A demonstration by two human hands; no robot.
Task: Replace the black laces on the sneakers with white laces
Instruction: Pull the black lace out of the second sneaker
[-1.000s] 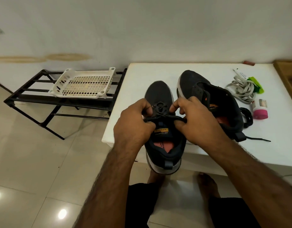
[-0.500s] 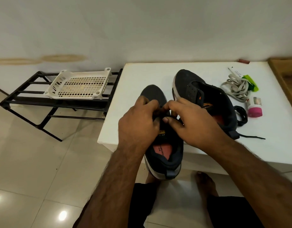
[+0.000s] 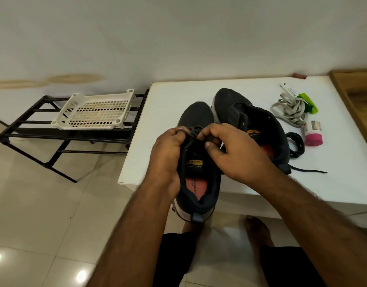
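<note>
Black lace (image 3: 194, 132) on near sneaker (image 3: 197, 162) at table edge (image 3: 137, 162), pinched by left hand (image 3: 168, 154) and right hand (image 3: 236, 154); judged best: loosen evenly, steadying the shoe.

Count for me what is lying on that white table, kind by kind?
Sneakers: 2
Lace bundles: 2, white and black
Pink-capped containers: 1
Green items: 1
White tubes: 1
Small red things: 1
Total: 8
</note>
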